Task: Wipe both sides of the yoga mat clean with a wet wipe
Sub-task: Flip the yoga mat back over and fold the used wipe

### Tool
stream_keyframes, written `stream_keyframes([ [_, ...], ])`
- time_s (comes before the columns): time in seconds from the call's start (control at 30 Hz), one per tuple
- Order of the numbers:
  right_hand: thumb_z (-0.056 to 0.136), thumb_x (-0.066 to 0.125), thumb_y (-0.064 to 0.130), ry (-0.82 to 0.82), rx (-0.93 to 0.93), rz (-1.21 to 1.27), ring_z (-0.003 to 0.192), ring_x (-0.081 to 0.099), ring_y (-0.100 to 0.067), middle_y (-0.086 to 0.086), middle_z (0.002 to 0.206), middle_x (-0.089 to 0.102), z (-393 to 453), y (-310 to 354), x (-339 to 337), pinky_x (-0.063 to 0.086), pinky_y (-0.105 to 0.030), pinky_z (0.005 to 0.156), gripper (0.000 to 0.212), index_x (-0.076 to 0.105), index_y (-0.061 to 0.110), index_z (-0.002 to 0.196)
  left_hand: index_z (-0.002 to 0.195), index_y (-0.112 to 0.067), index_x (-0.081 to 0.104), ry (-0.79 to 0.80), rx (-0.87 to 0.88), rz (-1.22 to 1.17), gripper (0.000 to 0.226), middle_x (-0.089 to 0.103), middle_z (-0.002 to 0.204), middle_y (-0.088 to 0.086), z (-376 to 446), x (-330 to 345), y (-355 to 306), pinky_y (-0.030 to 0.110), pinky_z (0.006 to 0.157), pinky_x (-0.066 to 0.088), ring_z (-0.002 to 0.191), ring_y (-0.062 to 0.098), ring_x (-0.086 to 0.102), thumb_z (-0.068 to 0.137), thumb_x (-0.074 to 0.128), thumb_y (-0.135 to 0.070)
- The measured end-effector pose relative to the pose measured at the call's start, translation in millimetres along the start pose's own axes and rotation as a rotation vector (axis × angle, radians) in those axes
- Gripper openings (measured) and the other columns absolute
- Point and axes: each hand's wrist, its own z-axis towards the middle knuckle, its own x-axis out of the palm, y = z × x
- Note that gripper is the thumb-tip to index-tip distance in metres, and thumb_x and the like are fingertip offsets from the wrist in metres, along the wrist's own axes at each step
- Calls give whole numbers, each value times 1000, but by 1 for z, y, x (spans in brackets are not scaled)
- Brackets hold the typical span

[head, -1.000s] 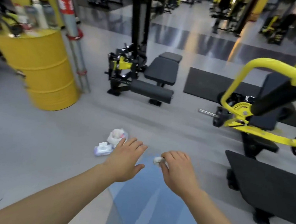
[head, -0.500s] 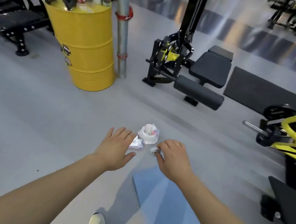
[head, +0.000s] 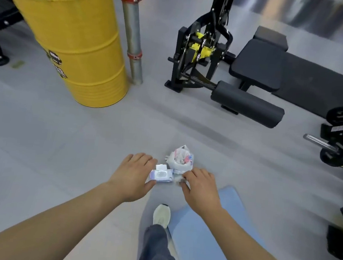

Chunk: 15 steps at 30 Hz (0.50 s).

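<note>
**Gym floor, wipe pack reached**

Grey floor (head: 37, 147); yellow drum (head: 74, 41), black bench machine (head: 225, 72) behind. Blue yoga mat (head: 207, 239) flat on floor, lower right. Left hand (head: 134, 174) relaxed, fingers beside wipe pack (head: 160, 175). Right hand (head: 199, 189) pinching crumpled wet wipe (head: 179, 180). Versus 0.5 s ago: view dropped lower, shoe (head: 161, 214) stepped forward.

Take the wipes pack (head: 161, 175) as your landmark: the bag (head: 181, 160) sits just behind it to the right, your mat (head: 215, 229) lies nearer you on the right, and the drum (head: 74, 41) stands far behind on the left.
</note>
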Motion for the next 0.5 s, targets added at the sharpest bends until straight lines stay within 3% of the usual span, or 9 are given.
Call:
stream_keyframes([
  [0.1, 77, 75, 30, 52, 36, 3, 77, 56, -21, 7, 80, 58, 51, -30, 29, 42, -33, 70, 15, 63, 24, 82, 145, -18, 45, 15, -9, -9, 58, 49, 144, 1, 59, 16, 22, 41, 115, 31, 136, 26, 43, 96, 52, -49],
  [0.33, 78, 74, 34, 135, 153, -61, 75, 57, -21, 7, 79, 60, 150, -95, 94, 45, -35, 71, 17, 63, 23, 83, 130, -18, 59, 43, 22, -88, 57, 62, 124, -1, 173, 65, 63, 44, 103, 46, 118, 25, 57, 85, 42, -50],
  [0.5, 78, 73, 34, 202, 286, -64, 72, 57, -22, 6, 75, 59, 191, -133, 176, 45, -35, 67, 18, 60, 23, 81, 124, -22, 59, 60, 71, -118, 49, 61, 118, -5, 239, 139, 99, 43, 99, 47, 112, 22, 56, 82, 57, -48],
])
